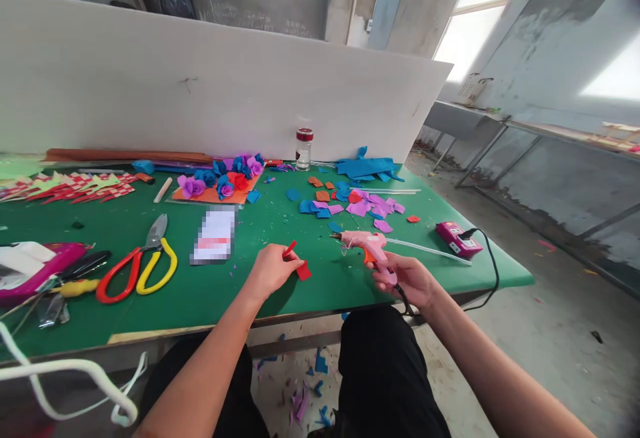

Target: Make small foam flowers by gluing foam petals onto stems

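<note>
Near the front edge of the green table (200, 305), my left hand (273, 270) pinches a small piece of red paper (304, 271); a thin red strip (290, 248) sticks up at the fingers. My right hand (405, 278) is wrapped round the handle of a pink glue gun (364, 241) with an orange trigger, its nozzle facing left. A clear glue stick (430, 250) runs out of the gun's back. Beyond the gun lie loose purple paper pieces (370, 206), along with blue, orange and red ones. Purple, blue and red paper flowers (220, 178) rest on an orange sheet.
Scissors (145, 258) with red and yellow handles lie at left, near a yellow-handled tool (77, 288). A red-lidded jar (304, 150) stands before the white board (240, 91). A magenta power block (459, 239) with a black cable is at right. White tubing (75, 368) crosses lower left.
</note>
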`<state>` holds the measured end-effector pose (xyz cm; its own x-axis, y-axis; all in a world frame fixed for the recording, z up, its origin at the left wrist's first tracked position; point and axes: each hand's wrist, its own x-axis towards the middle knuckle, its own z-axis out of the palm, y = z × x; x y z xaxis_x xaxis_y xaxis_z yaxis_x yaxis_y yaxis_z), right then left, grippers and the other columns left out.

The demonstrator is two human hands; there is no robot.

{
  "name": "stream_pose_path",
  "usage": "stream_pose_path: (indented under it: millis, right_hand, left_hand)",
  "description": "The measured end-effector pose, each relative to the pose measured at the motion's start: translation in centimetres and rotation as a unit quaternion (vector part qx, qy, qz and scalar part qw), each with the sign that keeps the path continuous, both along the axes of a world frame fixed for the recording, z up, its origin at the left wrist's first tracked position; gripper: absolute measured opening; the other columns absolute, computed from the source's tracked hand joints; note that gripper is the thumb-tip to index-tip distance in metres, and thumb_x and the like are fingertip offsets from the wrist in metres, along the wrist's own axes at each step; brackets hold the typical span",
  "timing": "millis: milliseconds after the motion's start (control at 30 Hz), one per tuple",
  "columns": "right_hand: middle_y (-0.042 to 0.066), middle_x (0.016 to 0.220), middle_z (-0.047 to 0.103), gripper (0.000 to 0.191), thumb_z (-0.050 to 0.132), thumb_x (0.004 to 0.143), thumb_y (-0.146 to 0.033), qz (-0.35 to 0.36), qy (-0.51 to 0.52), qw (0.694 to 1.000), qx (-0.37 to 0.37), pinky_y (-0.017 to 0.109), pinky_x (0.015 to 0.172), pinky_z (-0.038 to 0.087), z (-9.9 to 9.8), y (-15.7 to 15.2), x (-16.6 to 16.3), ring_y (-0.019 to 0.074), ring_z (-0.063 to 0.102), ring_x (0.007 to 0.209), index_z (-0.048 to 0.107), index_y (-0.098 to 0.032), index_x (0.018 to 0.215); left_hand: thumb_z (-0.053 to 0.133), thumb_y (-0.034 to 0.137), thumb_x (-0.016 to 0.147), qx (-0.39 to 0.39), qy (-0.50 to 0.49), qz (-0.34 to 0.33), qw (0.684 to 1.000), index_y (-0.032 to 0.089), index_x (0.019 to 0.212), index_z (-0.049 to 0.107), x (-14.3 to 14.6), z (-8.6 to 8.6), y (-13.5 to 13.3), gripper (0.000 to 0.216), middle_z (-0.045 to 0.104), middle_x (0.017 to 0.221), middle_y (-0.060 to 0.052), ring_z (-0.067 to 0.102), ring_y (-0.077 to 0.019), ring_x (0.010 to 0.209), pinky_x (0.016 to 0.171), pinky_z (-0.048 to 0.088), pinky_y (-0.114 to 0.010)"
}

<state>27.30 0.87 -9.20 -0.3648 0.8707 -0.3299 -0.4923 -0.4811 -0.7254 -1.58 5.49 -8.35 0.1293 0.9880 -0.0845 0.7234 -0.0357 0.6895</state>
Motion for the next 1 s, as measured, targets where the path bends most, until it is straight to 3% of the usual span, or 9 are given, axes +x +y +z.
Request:
stream_pose_path:
  millis: [100,233,400,567,667,767,1000]
  right_hand:
    - [0.003,0.078,0.064,0.018,0.058,0.085,-0.031,0.001,-0.013,1.000,0.025,0.020,0.039,0.043,0.2,-0.4,-1.0,0.0061,0.042,0.043,0.060,-0.016,0.095]
    - [0.002,0.079,0.064,0.025,0.067,0.081,-0.037,-0.002,-0.153,0.982,0.112,0.021,0.044,0.039,1.2,-1.3,-2.1,0.0069,0.044,0.046,0.060,-0.019,0.096]
    - [0.005,0.090,0.066,0.044,0.059,0.084,-0.053,0.039,-0.346,0.916,0.198,0.022,0.044,0.033,3.2,-2.5,-3.6,0.0056,0.043,0.046,0.057,-0.016,0.109]
    - [-0.003,0.059,0.053,0.040,0.048,0.091,-0.050,0.086,-0.462,0.840,0.270,0.022,0.046,0.034,4.1,-2.9,-4.8,0.0105,0.043,0.048,0.059,-0.018,0.111]
    - [-0.002,0.058,0.053,0.034,0.046,0.093,-0.045,0.094,-0.487,0.812,0.307,0.024,0.053,0.040,4.1,-3.1,-5.3,0.0139,0.049,0.054,0.060,-0.021,0.113]
    - [0.001,0.071,0.061,0.033,0.044,0.094,-0.042,0.096,-0.504,0.794,0.326,0.025,0.063,0.045,4.2,-3.4,-5.9,0.0166,0.057,0.067,0.059,-0.021,0.116]
    - [0.005,0.089,0.066,0.035,0.043,0.095,-0.037,0.107,-0.526,0.763,0.359,0.029,0.078,0.046,5.4,-3.6,-6.8,0.0202,0.060,0.085,0.056,-0.020,0.123]
  left_hand:
    - [0.065,0.035,0.071,0.003,0.008,-0.001,1.000,0.020,0.062,0.071,0.0,0.0,0.0,0.018,0.051,0.050,0.002,0.047,-0.0138,0.053,0.051,0.030,-0.026]
    - [0.065,0.030,0.070,0.023,0.044,-0.002,0.999,0.020,0.061,0.071,0.0,0.0,0.0,0.015,0.055,0.051,0.001,0.049,-0.0136,0.052,0.052,0.032,-0.026]
    - [0.065,0.028,0.071,0.026,0.065,-0.012,0.998,0.020,0.061,0.072,0.0,0.0,0.1,0.015,0.059,0.052,-0.001,0.053,-0.0148,0.054,0.055,0.034,-0.026]
    - [0.064,0.028,0.071,0.031,0.067,-0.027,0.997,0.019,0.062,0.073,0.0,0.1,-0.1,0.016,0.062,0.055,-0.002,0.054,-0.0151,0.055,0.054,0.034,-0.026]
    - [0.064,0.027,0.070,0.033,0.070,-0.033,0.996,0.020,0.062,0.074,0.0,0.2,-0.2,0.015,0.063,0.055,-0.002,0.054,-0.0153,0.056,0.054,0.034,-0.026]
    - [0.063,0.026,0.070,0.038,0.074,-0.039,0.996,0.020,0.062,0.074,0.0,0.2,-0.3,0.015,0.064,0.055,-0.002,0.055,-0.0152,0.055,0.053,0.033,-0.026]
    - [0.061,0.024,0.070,0.051,0.100,-0.058,0.992,0.019,0.060,0.072,-0.1,0.1,-0.1,0.016,0.067,0.061,-0.004,0.057,-0.0167,0.059,0.055,0.033,-0.026]
